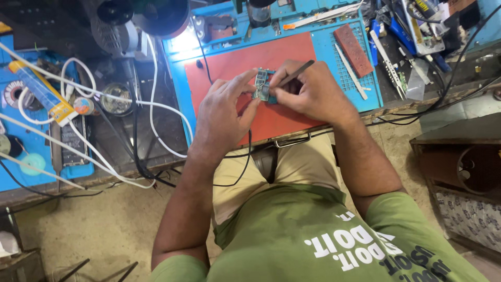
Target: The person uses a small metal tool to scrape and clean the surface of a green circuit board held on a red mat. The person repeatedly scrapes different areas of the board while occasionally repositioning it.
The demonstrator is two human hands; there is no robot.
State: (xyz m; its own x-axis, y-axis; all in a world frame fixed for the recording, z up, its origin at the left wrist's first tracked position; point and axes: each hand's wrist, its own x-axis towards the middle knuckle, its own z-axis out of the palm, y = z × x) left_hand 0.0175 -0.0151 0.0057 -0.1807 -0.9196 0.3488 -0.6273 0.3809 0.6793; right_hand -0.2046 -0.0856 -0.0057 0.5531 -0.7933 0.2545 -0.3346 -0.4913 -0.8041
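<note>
Two hands are working over a red mat [261,68] at the near edge of the surface [360,107]: the left hand [224,117] is pinching a small circuit board [262,89] between its fingers, the right hand [308,91] is gripping a thin dark tool [298,72] against it. Farther off, a reddish block [353,49] is lying on a blue mat [334,57].

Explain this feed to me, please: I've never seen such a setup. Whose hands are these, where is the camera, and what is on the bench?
The one picture comes from a camera worn on the person's head, looking down past a green shirt at their own bare hands. The left hand steadies a small circuit board over a red work mat on a blue repair mat. The right hand holds a thin dark tool, its tip at the board. Further left lie white cables and a blue-and-yellow tube. More tools crowd the upper right, too cluttered to name.
</note>
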